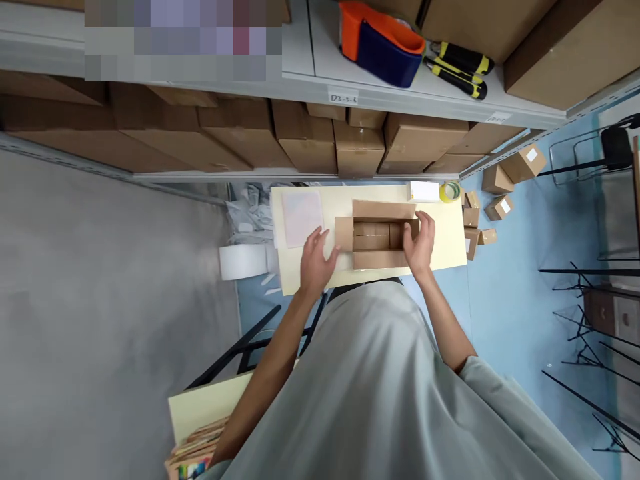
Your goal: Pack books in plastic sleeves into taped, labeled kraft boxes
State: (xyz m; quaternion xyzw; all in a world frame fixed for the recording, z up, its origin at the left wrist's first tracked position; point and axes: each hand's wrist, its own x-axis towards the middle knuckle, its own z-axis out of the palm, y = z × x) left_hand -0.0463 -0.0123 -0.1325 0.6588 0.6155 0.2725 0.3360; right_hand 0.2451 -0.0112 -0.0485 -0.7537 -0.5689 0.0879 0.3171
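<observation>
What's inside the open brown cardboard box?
Inside the open brown cardboard box, only its inner cardboard surfaces show; the bare right hand hides part of its right end.

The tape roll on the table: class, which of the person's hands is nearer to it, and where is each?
Right. The right hand is at the open box's right end, close to the tape roll; the left hand is by the box's opposite end, farther away.

Yellow-black tools (pixel 464 59), perhaps cutters, on shelf (pixel 324 50)

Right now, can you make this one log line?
brown cardboard box: open, on pale-yellow rectangular table; left hand: by left flap; right hand: at box's right end
</observation>
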